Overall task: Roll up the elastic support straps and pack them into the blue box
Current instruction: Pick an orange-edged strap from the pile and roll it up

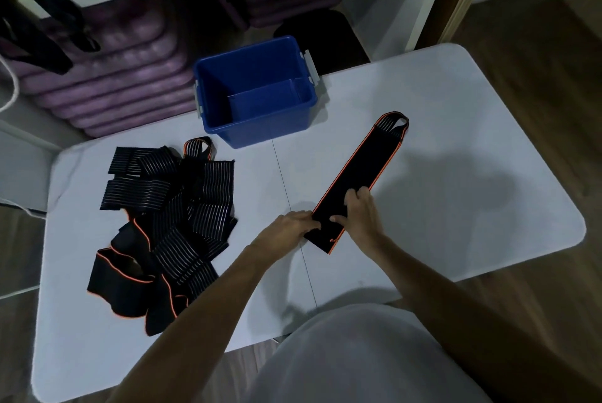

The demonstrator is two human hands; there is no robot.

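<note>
Strap laid flat, both hands at its near end, roll not yet begun.

The strap [355, 181] lies stretched out on the table [456, 158], its looped end pointing toward the far right, its near end under the hands. The left hand [288, 230] presses fingertips on the near left edge; the right hand [360, 212] lies across the strap with its fingers curled over it, seemingly pinning rather than pinching. The box [257, 93] stands open and holds no strap, beyond the strap and well apart from it. A pile [163, 223] of tangled straps lies to the left. The risk, I judge: a first fold started askew would make the roll spiral off-line, and slack fingers would let the elastic spring loose.
</note>
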